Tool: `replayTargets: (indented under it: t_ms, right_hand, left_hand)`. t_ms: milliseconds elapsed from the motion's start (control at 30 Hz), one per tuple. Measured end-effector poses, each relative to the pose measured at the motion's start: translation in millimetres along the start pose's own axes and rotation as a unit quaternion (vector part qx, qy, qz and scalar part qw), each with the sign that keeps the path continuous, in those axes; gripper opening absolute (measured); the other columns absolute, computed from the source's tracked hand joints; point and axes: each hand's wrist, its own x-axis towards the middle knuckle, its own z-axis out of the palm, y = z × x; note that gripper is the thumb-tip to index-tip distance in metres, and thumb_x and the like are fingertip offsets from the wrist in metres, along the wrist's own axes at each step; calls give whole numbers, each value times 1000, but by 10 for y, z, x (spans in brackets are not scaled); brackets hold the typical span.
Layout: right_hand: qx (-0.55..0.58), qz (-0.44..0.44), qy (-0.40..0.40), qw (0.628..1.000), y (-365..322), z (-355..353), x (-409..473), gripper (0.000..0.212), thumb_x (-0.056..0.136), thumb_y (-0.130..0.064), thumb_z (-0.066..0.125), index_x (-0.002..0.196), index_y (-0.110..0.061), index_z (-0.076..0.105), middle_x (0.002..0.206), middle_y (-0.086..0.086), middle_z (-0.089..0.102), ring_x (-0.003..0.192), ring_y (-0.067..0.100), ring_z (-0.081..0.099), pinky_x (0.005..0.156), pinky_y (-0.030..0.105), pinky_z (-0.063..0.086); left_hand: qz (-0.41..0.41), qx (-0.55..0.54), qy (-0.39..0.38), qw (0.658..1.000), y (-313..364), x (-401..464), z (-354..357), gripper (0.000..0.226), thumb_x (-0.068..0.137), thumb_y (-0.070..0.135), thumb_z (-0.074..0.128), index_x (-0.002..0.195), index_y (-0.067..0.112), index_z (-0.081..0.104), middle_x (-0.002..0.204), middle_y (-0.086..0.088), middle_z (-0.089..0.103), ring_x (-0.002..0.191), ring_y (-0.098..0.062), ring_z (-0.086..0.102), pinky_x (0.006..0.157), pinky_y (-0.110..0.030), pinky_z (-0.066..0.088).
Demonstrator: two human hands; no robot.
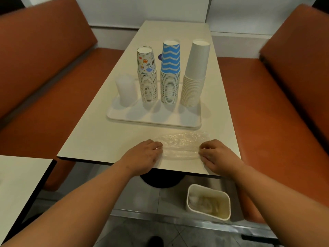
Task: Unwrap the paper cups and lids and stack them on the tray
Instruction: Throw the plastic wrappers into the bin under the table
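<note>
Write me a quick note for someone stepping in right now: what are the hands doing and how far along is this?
Left hand and right hand: each pinches one end of the clear crumpled plastic wrap lying on the cream table.
On the white tray: patterned cup stack, blue zigzag cup stack, plain white cup stack, translucent lid stack.
Done: everything appears unwrapped and stacked.
Left: probably drop the wrap into the white floor bin.

My booth, with the cream desk (99,138) in the middle.
Orange benches (277,107) flank me left and right, pale wall panels (160,9) stand far ahead, and grey floor tiles (142,230) lie below.
</note>
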Motion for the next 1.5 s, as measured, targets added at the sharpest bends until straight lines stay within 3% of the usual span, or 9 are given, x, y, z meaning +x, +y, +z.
replayTargets:
  t_ms: [267, 633, 767, 900, 1033, 1167, 1233, 1300, 1500]
  right_hand:
    - [32, 80, 48, 995, -57, -2, 140, 18, 100, -17, 52, 107, -7, 65, 90, 12, 68, 85, 31, 56, 73, 39, 45]
    - [-53, 265, -1, 963, -65, 37, 596, 23, 105, -34, 35, 112, -17, 49, 80, 0, 55, 69, 22, 50, 75, 35, 37]
    - [-34, 267, 47, 962, -135, 81, 456, 22, 103, -38, 39, 105, -20, 50, 88, -4, 55, 73, 20, 52, 78, 34, 40]
    - [-44, 234, 63, 969, -243, 211, 392, 24, 103, -36, 40, 101, -20, 57, 90, 1, 66, 71, 23, 56, 76, 36, 41]
    - [-80, 221, 123, 964, -257, 218, 423, 13, 93, -29, 61, 95, -17, 66, 88, 3, 65, 77, 25, 58, 75, 38, 41]
    - [6, 87, 124, 988, -428, 269, 433, 29, 90, -21, 59, 116, -10, 69, 118, 11, 67, 109, 33, 61, 96, 40, 46]
    - [35, 115, -12, 993, -498, 320, 393, 56, 100, -39, 29, 150, -17, 37, 157, 4, 35, 147, 25, 28, 119, 35, 15]
    - [-28, 149, -95, 984, -426, 352, 341, 61, 103, -49, 11, 157, -23, 2, 165, -5, -4, 152, 17, -8, 121, 38, -8]
    - [-69, 169, -147, 972, -353, 318, 276, 65, 101, -55, 5, 155, -24, -12, 162, -2, -22, 146, 15, -25, 121, 43, -13]
  left_hand:
    - [-145, -101, 65, 982, -27, 121, 56, 28, 90, 6, 47, 111, 9, 64, 95, -9, 68, 91, -32, 57, 79, -37, 43]
    - [-345, -87, 6, 935, -163, 461, 60, 32, 101, 47, 38, 99, 15, 44, 82, -4, 68, 82, -29, 64, 73, -35, 32]
    - [-399, -83, 10, 913, -174, 420, 64, 38, 97, 47, 47, 121, 17, 51, 107, -3, 67, 103, -28, 57, 86, -39, 33]
    - [-175, 1, 152, 973, 55, 534, 85, 39, 89, 29, 49, 120, 13, 65, 125, -10, 62, 126, -31, 43, 105, -43, 26]
    - [-73, -80, -89, 990, 424, 574, 110, 56, 103, 47, 18, 156, 28, 16, 165, 3, 5, 152, -24, -8, 122, -42, -8]
    - [-101, -69, -125, 985, 472, 569, 148, 61, 102, 54, 13, 156, 31, -3, 164, 7, -12, 149, -21, -21, 121, -45, -11]
    - [-95, -59, -129, 985, 442, 557, 140, 63, 102, 55, 13, 156, 29, -7, 164, 6, -14, 149, -20, -21, 121, -43, -11]
    - [-110, -44, -143, 983, 353, 476, 145, 66, 100, 57, 12, 155, 27, -10, 163, 4, -18, 148, -18, -22, 121, -41, -12]
    - [-196, -48, -185, 962, -132, -1, 51, 83, 86, 69, -4, 154, 25, -14, 161, 2, -24, 148, -17, -23, 120, -42, -14]
